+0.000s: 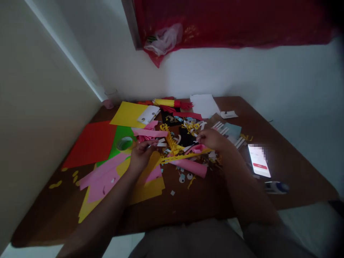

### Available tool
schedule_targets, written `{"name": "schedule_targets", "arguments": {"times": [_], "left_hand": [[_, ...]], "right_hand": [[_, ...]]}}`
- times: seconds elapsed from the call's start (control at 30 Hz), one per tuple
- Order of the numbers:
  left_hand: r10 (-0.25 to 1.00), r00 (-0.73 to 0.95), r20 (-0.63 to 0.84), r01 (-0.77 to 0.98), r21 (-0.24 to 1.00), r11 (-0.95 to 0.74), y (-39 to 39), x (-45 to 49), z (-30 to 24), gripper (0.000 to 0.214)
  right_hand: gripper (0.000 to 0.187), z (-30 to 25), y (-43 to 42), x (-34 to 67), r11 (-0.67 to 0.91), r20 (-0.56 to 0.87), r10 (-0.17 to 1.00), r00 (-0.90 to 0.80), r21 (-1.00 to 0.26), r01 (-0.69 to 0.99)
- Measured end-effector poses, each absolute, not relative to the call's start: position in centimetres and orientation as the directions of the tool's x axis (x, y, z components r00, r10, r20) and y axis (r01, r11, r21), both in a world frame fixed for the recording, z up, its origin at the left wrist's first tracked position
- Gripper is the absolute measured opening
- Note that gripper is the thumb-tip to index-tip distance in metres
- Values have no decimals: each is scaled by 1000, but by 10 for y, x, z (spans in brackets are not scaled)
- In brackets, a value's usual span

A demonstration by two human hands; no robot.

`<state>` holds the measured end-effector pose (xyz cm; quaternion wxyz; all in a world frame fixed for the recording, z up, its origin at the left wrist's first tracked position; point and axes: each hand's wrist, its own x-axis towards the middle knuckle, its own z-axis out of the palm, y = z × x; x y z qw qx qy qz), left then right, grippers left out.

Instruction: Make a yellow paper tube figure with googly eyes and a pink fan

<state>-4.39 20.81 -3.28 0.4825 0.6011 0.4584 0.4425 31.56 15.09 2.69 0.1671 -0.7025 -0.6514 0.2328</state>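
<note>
My left hand point(141, 153) is closed in a pinch on a small white paper strip point(158, 143) above pink and yellow sheets. My right hand point(212, 139) is curled, fingers pinched at a small scrap among cut paper pieces; what it holds is too small to name. Between the hands lie a fringed yellow paper strip point(172, 143), a long yellow strip point(185, 156) and a rolled pink paper tube point(193, 167). Black paper point(186, 138) lies just beyond.
On the brown table point(204, 200): red sheet point(92, 143), green sheet with a tape roll point(124, 143), yellow sheet point(129, 114), white paper point(204, 105), a lit phone point(259, 161), a glue stick point(276, 186). Walls stand left and behind; a red curtain point(228, 21) hangs above.
</note>
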Motion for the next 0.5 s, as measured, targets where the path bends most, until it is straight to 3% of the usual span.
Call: {"name": "schedule_targets", "arguments": {"times": [0.13, 0.27, 0.4, 0.5], "left_hand": [[957, 258, 131, 190, 964, -183, 223, -31, -24, 42], [911, 318, 264, 371, 849, -375, 233, -16, -14, 41], [749, 571, 335, 584, 476, -658, 224, 10, -11, 49], [623, 754, 210, 515, 400, -758, 213, 38, -15, 69]], "right_hand": [[12, 22, 125, 333, -195, -10, 971, 239, -610, 768], [16, 8, 123, 334, -253, 76, 873, 482, -774, 581], [26, 0, 140, 326, -100, 92, 814, 573, -950, 296], [35, 3, 153, 315, 59, 120, 831, 543, -990, 127]]}}
